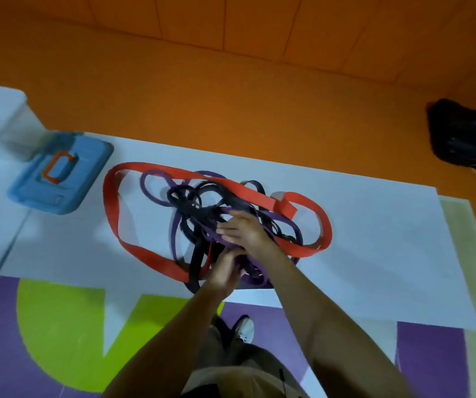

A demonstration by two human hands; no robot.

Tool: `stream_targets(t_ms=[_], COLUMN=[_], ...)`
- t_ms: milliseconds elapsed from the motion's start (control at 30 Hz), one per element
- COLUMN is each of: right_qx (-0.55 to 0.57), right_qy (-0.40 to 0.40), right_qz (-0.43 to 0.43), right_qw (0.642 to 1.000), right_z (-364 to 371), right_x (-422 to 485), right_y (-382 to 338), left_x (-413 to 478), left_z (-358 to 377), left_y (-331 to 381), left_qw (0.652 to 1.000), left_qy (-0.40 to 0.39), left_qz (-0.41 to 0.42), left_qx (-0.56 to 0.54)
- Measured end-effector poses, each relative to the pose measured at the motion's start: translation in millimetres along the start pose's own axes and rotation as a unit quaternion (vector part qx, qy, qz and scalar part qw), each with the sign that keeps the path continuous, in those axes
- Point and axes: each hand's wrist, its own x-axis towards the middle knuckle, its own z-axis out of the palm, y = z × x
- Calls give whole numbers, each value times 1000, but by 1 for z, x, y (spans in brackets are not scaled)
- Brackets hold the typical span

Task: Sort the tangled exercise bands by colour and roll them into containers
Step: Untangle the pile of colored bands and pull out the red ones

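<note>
Scene: A person stands over a white surface (360, 239), both arms reaching into a knot of exercise bands (202, 214) lying at its middle.
Bands: A wide red band (111, 202) loops around the outside of the heap; black bands (195, 262) and purple bands (252, 280) are snarled together inside it.
Right hand: The right hand (241, 231) lies on the centre of the knot, fingers stretched leftward over a purple strand, the grip apparently wide.
Left hand: The left hand (222, 275) works at the near edge of the tangle, just under the right; blur hides whether its grip holds a strand.
Containers: A clear container (1, 116) stands at the far left, a blue lid (67, 179) with an orange handle beside it, both well apart from the pile.
Also in view: A black bag (460, 133) sits on the orange floor, far right.
Step in hand: Untangling, by the look of it; no colour is yet separated and nothing is rolled.
Next move: Likely freeing one colour. The red band, outermost and least snarled, looks the easiest to lift clear, with one hand pinning the knot while the other draws the loop out.
</note>
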Motion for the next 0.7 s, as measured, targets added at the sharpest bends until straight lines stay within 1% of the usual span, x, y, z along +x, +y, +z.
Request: stream_targets(t_ms=[33,100,133,200,233,267,367,400,433,533,567,633,700], right_qx=[10,44,17,-149,-231,-262,-207,-192,-196,-258,-251,-175,-71], right_qy=[52,169,219,303,313,306,224,210,211,261,261,233,177], right_qz=[-26,-45,-45,-8,23,58,118,119,109,53,37,-7,-14], right_qw=[998,984,974,941,921,913,945,951,952,929,932,957,982], right_z=[-27,-83,-105,-137,-149,-156,-152,-151,-148,-151,-151,-152,-148], right_x=[-8,-25,-30,-39,-44,-46,-58,-57,-57,-59,-62,-70,-81], right_y=[7,23,35,62,74,86,102,109,112,119,118,120,120], left_x=[4,15,21,26,27,27,32,32,34,37,39,38,42], left_z=[-2,-8,-11,-15,-18,-20,-24,-24,-25,-28,-29,-26,-23], left_y=[0,-3,-2,0,0,1,4,5,5,9,9,10,5], left_qw=[1000,999,999,999,999,999,998,998,998,997,996,997,998], left_qy=[3,0,10,20,18,19,12,9,10,6,5,23,36], left_qz=[-24,-34,-43,-41,-41,-44,-48,-45,-44,-32,-29,-21,-23], left_qx=[-8,-16,-16,-15,-17,-19,-29,-33,-40,-70,-82,-74,-46])
